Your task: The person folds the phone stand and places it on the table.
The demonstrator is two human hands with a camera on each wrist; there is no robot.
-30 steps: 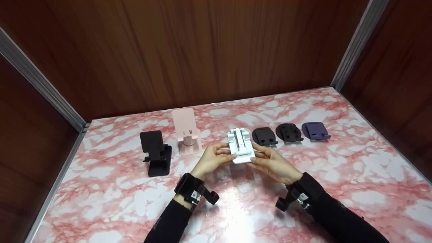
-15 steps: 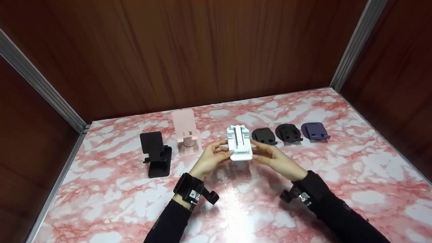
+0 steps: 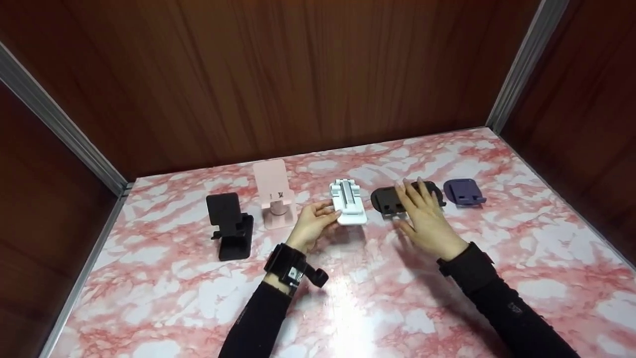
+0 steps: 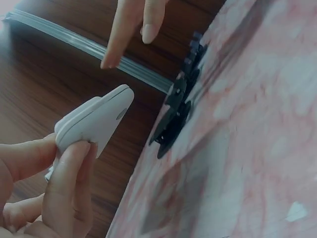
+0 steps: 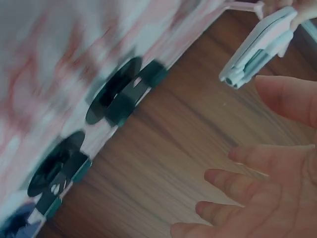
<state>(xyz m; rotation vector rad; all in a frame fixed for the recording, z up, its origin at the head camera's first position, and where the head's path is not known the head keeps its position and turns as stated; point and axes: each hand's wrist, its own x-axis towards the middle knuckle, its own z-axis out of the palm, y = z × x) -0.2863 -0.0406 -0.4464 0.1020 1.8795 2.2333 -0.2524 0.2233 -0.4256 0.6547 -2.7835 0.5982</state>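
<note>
In the head view my left hand pinches the lower left edge of a white folded phone stand, its hinged arm folded flat against the base. The left wrist view shows the white stand raised above the table, thumb and fingers on either side. My right hand is spread, palm down, over two dark folded phone stands, partly covering them. Seen from the right wrist, that hand has straight, parted fingers with nothing between them, apart from the dark stands.
A purple folded stand lies right of the dark pair. To the left, a black phone stand and a pink one stand unfolded. Wood-grain panels wall the back and sides of the marbled pink-and-white table.
My right hand has let go of the white stand and moved right, over the dark stands. The left hand alone keeps hold of the white stand, which has shifted slightly up and left.
</note>
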